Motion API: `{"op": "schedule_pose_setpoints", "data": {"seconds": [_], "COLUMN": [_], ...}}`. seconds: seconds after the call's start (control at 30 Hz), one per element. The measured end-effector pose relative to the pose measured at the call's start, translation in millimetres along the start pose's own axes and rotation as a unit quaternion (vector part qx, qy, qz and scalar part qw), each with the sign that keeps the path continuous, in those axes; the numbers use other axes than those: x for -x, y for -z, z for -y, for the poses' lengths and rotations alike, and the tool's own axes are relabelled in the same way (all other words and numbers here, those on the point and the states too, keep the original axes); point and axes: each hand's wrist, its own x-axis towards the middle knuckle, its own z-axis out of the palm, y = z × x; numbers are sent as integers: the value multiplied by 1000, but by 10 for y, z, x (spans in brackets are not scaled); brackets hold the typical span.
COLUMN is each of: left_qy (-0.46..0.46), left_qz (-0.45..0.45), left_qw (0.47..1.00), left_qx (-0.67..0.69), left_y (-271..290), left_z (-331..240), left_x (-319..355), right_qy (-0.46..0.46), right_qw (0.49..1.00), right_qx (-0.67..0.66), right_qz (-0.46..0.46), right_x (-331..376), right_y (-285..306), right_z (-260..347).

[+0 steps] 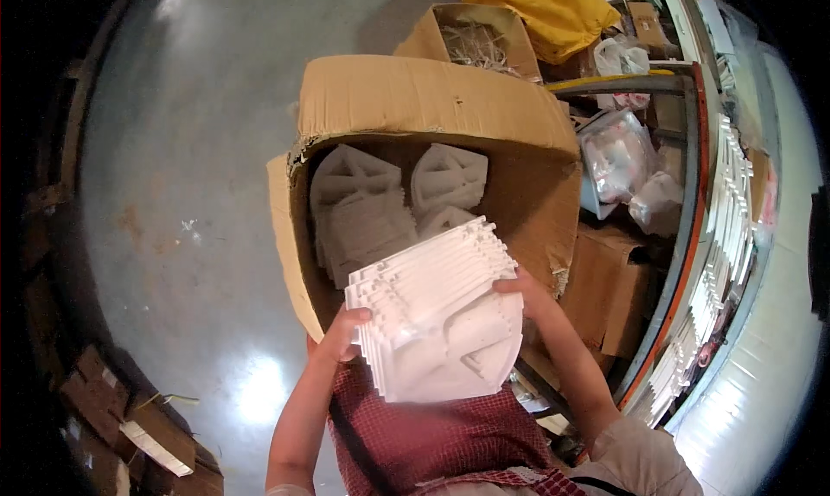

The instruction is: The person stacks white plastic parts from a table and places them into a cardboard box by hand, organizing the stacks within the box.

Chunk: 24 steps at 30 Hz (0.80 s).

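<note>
Between my two hands is a stack of thin white plastic panels (437, 323), with ridged edges and a curved lower side. My left hand (347, 330) grips its left edge, thumb on top. At the right edge my right hand (523, 290) holds on, its thumb also over the top panel; the other fingers of both hands are mostly hidden beneath. The stack is tilted over the near side of a large open cardboard box (432, 98). Inside the box stand more white panels (359, 211) in stacks, and another group (450, 176) sits to their right.
Right of the box runs a metal-framed shelf (692, 193) with plastic-bagged items (616, 155) and a brown carton (596, 280). Many white panels (713, 254) line the bench on the right. Behind are a smaller box (480, 42) and a yellow sheet (545, 8). Cartons (95, 392) lie lower left.
</note>
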Motion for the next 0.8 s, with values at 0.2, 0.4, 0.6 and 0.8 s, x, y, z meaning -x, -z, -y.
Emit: {"op": "schedule_pose_setpoints", "data": {"seconds": [0.2, 0.4, 0.6, 0.8], "left_qy": [-62, -193, -223, -222], "left_qz": [-54, -128, -197, -252], "left_qw": [996, 965, 939, 910], "left_qx": [-38, -123, -175, -245], "left_y": [77, 126, 471, 1148], "left_z": [-148, -577, -1001, -1265], "left_x": [-246, -838, -1779, -2242], "right_qy": [50, 77, 44, 120], "right_qw": [998, 995, 999, 993], "right_qx": [-16, -50, -11, -14], "right_qz": [-18, -50, 8, -9], "right_x": [-476, -1365, -2578, -3093], "right_y": [33, 124, 40, -180], "right_z": [-91, -19, 117, -100]}}
